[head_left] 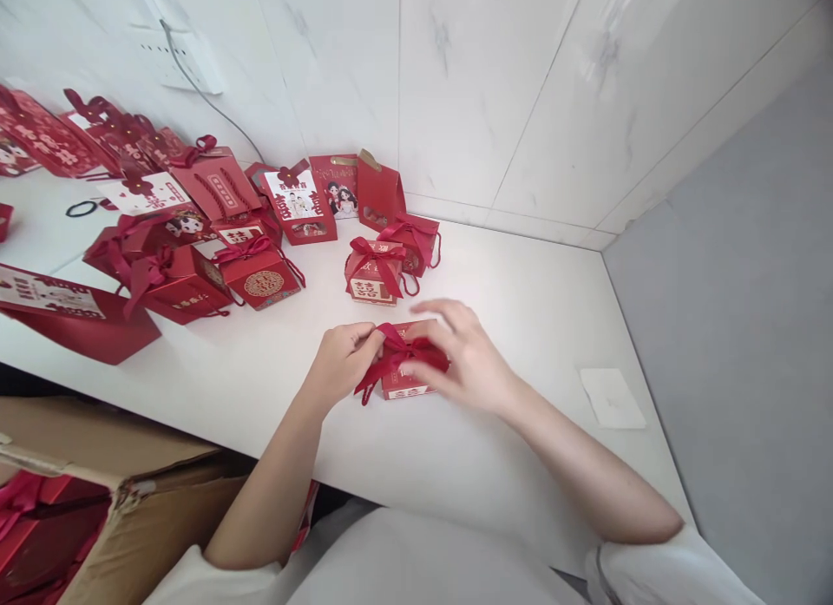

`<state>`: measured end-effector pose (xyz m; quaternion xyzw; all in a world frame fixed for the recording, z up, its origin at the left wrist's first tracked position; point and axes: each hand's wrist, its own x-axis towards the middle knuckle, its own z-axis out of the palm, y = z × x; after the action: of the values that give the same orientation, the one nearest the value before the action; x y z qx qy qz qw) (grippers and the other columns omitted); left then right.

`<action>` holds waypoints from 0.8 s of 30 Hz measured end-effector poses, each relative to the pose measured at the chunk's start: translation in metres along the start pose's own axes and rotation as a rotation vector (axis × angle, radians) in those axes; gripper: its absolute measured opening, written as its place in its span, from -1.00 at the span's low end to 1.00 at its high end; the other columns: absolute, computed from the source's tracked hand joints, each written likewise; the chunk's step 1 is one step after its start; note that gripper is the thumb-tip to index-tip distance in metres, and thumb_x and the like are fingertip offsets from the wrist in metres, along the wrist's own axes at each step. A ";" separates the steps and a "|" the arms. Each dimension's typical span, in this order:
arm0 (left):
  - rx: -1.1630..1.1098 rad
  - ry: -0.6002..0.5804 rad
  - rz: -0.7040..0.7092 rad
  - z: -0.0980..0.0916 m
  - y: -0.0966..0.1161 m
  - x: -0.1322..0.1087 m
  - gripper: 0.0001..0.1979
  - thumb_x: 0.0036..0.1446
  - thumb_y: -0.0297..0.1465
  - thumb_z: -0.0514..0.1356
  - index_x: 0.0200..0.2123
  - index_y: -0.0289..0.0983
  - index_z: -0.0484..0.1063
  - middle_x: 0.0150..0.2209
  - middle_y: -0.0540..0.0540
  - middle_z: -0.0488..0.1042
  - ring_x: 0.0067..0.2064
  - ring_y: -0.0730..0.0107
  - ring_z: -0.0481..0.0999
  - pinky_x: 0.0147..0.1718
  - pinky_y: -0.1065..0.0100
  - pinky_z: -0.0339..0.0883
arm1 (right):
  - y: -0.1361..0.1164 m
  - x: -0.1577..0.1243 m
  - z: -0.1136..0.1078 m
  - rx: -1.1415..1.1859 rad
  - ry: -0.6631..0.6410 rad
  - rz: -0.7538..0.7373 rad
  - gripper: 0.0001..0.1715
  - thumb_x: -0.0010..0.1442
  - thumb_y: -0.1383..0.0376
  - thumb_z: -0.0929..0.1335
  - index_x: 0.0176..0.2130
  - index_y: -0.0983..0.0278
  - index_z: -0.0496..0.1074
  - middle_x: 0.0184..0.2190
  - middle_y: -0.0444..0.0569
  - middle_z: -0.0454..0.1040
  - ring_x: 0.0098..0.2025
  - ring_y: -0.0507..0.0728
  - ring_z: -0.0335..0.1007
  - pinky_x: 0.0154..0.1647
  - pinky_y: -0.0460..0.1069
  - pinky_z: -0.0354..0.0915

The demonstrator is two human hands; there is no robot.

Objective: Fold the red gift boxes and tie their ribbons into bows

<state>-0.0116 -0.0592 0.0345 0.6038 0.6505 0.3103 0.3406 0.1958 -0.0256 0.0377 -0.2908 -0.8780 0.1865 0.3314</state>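
Note:
In front of me on the white table lies a small red gift box (pixel 411 384), a dark red ribbon bow (pixel 398 350) tied across its top. My left hand (pixel 348 358) is closed on the left loop of the ribbon, thumb against the bent fingers. Over the box's right side is my right hand (pixel 462 353), slightly blurred, its fingers spread and curved around the bow's right loop. No grip shows between those fingers. A red cord hangs out at the box's left edge. Part of the box top is hidden by my hands.
Behind stands another bowed gift box (pixel 374 275). Several red boxes and bags, such as one with a gold emblem (pixel 264 284), crowd the left. A cardboard carton (pixel 162 527) sits below the table's front left edge. A white paper (pixel 612 398) lies at right.

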 end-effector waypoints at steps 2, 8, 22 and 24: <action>-0.018 -0.009 0.013 0.000 0.000 0.001 -0.64 0.23 -0.28 0.04 -0.60 -0.26 0.19 -0.62 0.07 0.20 -0.54 0.50 0.17 -0.54 0.42 0.06 | -0.016 -0.005 0.010 -0.170 -0.089 -0.153 -0.57 0.29 0.02 0.32 0.02 0.24 0.38 -0.13 0.11 0.46 -0.06 0.26 0.33 0.00 0.17 0.19; -0.220 -0.115 -0.033 -0.003 -0.004 0.006 -0.64 0.19 -0.25 0.13 -0.59 -0.26 0.15 -0.62 0.09 0.21 -0.58 0.54 0.19 -0.60 0.44 0.07 | -0.037 -0.007 0.053 -0.449 -0.161 -0.140 -0.75 0.29 0.42 0.24 -0.04 0.35 0.38 -0.33 0.05 0.47 -0.33 0.19 0.33 -0.27 0.10 0.09; -0.284 0.058 -0.095 0.014 -0.015 0.008 -0.70 0.23 -0.27 0.06 -0.54 -0.22 0.19 -0.73 0.12 0.27 -0.74 0.52 0.26 -0.76 0.47 0.06 | -0.011 -0.059 0.020 0.036 0.080 -0.003 -0.80 0.31 0.38 0.26 -0.15 0.19 0.45 -0.34 -0.03 0.59 -0.39 0.12 0.46 -0.36 0.02 0.30; -0.284 0.072 -0.104 0.016 -0.015 0.009 -0.70 0.22 -0.29 0.06 -0.55 -0.22 0.18 -0.73 0.12 0.25 -0.74 0.53 0.24 -0.76 0.47 0.06 | -0.004 -0.065 0.022 0.042 0.075 -0.005 -0.80 0.30 0.38 0.27 -0.15 0.19 0.46 -0.36 -0.03 0.59 -0.40 0.12 0.46 -0.37 0.02 0.31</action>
<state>-0.0076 -0.0520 0.0125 0.5035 0.6423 0.4024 0.4147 0.2186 -0.0730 -0.0066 -0.2883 -0.8615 0.1932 0.3705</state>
